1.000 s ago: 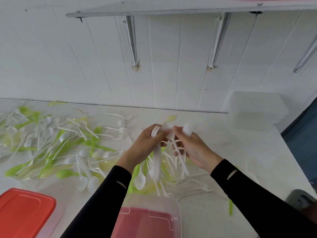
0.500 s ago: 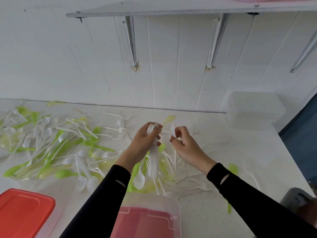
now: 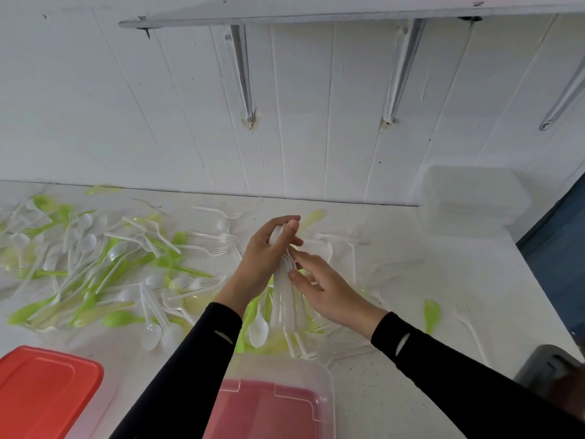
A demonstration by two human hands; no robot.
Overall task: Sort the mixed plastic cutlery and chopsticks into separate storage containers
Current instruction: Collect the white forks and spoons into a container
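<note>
Left fingers [image 3: 289,228] curling round top of white cutlery bundle [image 3: 283,299], left hand [image 3: 266,261] gripping it. Right fingers [image 3: 305,259] lying near straight, touching bundle's right flank; right hand [image 3: 332,296] gripping nothing, as I am reading it. Bundle hanging above counter pile [image 3: 110,270], long axis running from left fingers down toward me, free ends pointing at clear container [image 3: 327,384] at near edge. I am judging left hand carrying load, right hand only squaring stack.
</note>
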